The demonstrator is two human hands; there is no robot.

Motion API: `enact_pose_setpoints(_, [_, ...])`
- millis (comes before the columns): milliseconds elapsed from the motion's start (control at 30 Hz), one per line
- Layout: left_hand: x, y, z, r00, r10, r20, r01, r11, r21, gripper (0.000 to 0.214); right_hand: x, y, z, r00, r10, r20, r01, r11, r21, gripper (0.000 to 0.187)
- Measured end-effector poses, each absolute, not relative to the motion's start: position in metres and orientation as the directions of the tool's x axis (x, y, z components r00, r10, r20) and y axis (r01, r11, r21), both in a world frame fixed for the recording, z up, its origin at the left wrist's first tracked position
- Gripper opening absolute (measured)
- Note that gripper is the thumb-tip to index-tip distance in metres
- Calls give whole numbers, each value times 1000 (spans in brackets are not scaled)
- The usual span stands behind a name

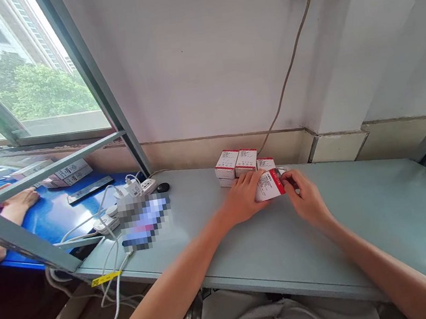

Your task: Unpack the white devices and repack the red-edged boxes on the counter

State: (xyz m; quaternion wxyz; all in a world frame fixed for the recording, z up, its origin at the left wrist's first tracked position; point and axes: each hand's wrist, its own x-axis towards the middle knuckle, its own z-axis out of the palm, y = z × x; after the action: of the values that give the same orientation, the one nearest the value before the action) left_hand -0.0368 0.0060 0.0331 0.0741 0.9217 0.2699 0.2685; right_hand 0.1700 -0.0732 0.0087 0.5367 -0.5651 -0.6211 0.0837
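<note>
A small white carton with a red end band (269,187) is held tilted above the grey desk (211,247). My left hand (246,196) is closed round its left side. At the red end, my right hand (302,193) pinches with thumb and fingers at the carton's edge; whether a flap or something else lies between them is too small to tell. Just behind my hands stand several similar red-and-white cartons (233,162), stacked against the wall side of the desk. My left hand partly hides the front of that stack.
On the left are a blurred phone (145,222), a power strip (147,185) with white cables, and a black mouse (162,187). Past a metal frame (17,236), another person's hand (20,202) rests over a blue table (56,224). A cable (288,70) runs down from a wall socket.
</note>
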Motion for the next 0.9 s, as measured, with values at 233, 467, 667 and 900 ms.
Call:
enact_pose_setpoints(233, [-37,7,33,712,541,448,459,-841,286,86,170,-74,9,208,794,572,598,359,-716,19])
enact_pose_setpoints(467, [-37,6,34,707,540,457,454,-842,293,85,169,-74,9,217,797,564,600,347,-721,17])
enact_pose_setpoints(667, [-37,5,34,708,539,456,452,-842,294,85,170,-73,8,222,792,569,606,345,-717,17])
enact_pose_setpoints(900, [-37,6,34,710,543,448,461,-839,288,84,169,-74,8,220,798,562,598,345,-724,18])
